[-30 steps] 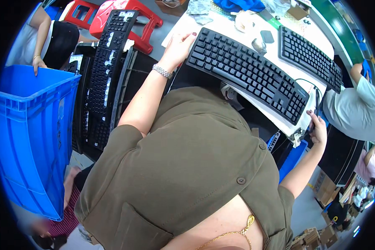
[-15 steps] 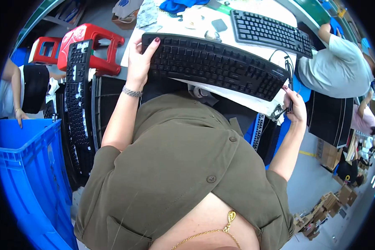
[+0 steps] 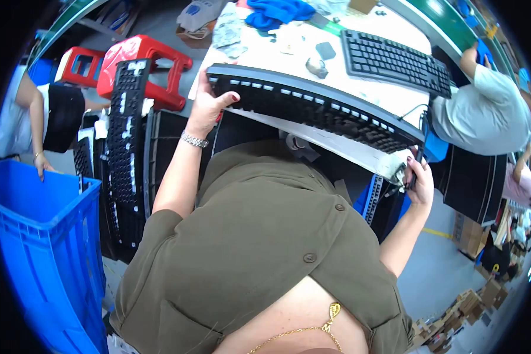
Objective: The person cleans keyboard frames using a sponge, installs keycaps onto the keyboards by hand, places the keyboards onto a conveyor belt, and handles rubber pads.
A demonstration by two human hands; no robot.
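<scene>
A black computer keyboard (image 3: 312, 105) is held up between my two hands, over the near edge of the white table. It is tilted so its long back edge shows and the keys face down toward me. My left hand (image 3: 209, 106) is closed on its left end, the thumb along the underside. My right hand (image 3: 419, 180) grips the right end, where a dark cable bundle hangs beside the fingers. Beyond it, a second black keyboard (image 3: 395, 62) lies on the white table (image 3: 277, 54).
Left of me stand a blue crate (image 3: 53, 230), red stools (image 3: 138, 62) and a stack of keyboards (image 3: 127, 141). A blue cloth (image 3: 280, 13), a grey rag (image 3: 229, 32) and a small dark square (image 3: 325, 51) lie on the table. A co-worker (image 3: 484, 109) sits at right; another person's hand (image 3: 43, 165) touches the crate.
The keyboard in my hands has tipped, so its keys turn downward and its back edge shows. My view has shifted slightly, moving the scene right and down.
</scene>
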